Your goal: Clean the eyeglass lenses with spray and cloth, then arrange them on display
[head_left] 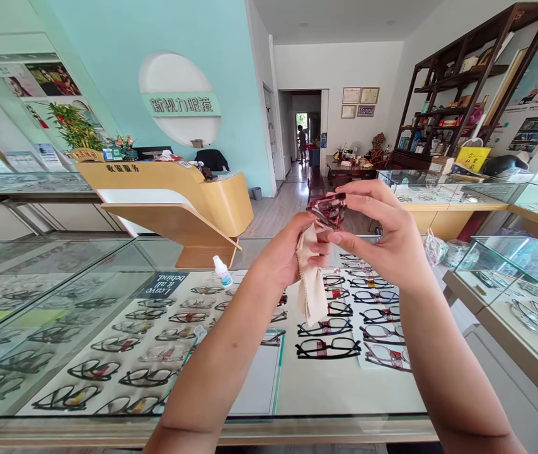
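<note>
Dark red eyeglasses (328,210) are held up between my two hands, above the glass display counter. My left hand (292,246) is closed, pinching the glasses' near side together with a cream cleaning cloth (313,293) that hangs down below the fingers. My right hand (382,227) grips the other side of the frame with thumb and fingers. Part of the glasses is hidden behind the fingers. On the counter top, left of my left hand, stands a small white spray bottle (222,272) with a blue label.
Rows of eyeglasses (328,347) lie in the glass counter (292,391) below my arms. Another glass case (524,302) is at the right. Beyond are a yellow reception desk (222,208), a dark shelf (458,75) and a distant person (302,142) in the doorway.
</note>
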Available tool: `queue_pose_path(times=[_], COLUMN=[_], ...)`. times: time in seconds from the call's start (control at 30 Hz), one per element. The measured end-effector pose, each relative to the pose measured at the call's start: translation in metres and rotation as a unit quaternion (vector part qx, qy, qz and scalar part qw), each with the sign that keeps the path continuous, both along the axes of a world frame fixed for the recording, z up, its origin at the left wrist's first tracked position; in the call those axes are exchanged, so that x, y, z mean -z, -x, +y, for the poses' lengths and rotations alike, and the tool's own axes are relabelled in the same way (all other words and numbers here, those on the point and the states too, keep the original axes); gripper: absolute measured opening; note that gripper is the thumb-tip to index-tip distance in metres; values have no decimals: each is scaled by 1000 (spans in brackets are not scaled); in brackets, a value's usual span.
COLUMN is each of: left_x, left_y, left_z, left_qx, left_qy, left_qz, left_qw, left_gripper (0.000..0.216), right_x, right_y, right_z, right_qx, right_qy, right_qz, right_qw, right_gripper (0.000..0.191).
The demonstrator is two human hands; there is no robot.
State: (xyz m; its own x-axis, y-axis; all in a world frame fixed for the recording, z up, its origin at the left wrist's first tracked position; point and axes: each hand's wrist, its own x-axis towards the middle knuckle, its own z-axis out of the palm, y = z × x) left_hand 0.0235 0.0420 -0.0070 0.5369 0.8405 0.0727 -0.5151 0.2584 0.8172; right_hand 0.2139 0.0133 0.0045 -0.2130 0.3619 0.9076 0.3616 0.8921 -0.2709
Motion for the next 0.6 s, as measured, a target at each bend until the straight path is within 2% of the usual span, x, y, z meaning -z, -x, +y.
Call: queue_pose_path(times=[0.17, 0.37, 0.5, 0.6], left_x=[-1, 3, 6, 7], left_y=[-1, -2, 3, 15], left_z=[-1, -2, -3, -12], left_qx=[39, 46, -16, -119], left_qy=[2, 10, 13, 8], left_qz=[3, 20, 36, 41], left_qw=[999, 999, 999, 992], left_gripper=[37, 37, 43, 43], right_x=[0, 4, 1, -1], right_y=[0, 3, 0, -7], right_z=[1, 4, -1, -3], right_qx=[7, 9, 18, 21], right_qy=[-10, -32, -3, 24], right_qz=[12, 46, 77, 91], right_qw=[1000, 998, 997, 995], right_gripper=[21, 11, 21, 25])
